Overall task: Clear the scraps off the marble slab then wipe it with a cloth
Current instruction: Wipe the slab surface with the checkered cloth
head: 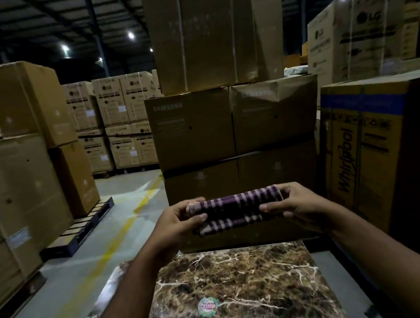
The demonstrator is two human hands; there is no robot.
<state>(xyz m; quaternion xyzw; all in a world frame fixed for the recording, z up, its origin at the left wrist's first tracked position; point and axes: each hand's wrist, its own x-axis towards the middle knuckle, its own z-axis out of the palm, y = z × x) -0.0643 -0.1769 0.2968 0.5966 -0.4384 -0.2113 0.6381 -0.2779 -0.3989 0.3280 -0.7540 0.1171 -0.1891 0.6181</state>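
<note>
A folded purple cloth with white checks point(234, 208) is held up in the air in front of me, above the far edge of the marble slab point(248, 275). My left hand point(177, 223) grips its left end and my right hand point(292, 205) grips its right end, thumbs on the near side. The slab is brown with white veins and lies flat below my forearms. A round pink and green sticker point(208, 307) lies on it near the middle. I see no other loose scraps on the visible surface.
Stacked Samsung cartons point(233, 122) stand just beyond the slab. A Whirlpool box point(366, 152) is at the right. LG cartons on a pallet point(78, 230) line the left. Grey floor with a yellow line point(121, 226) runs along the left.
</note>
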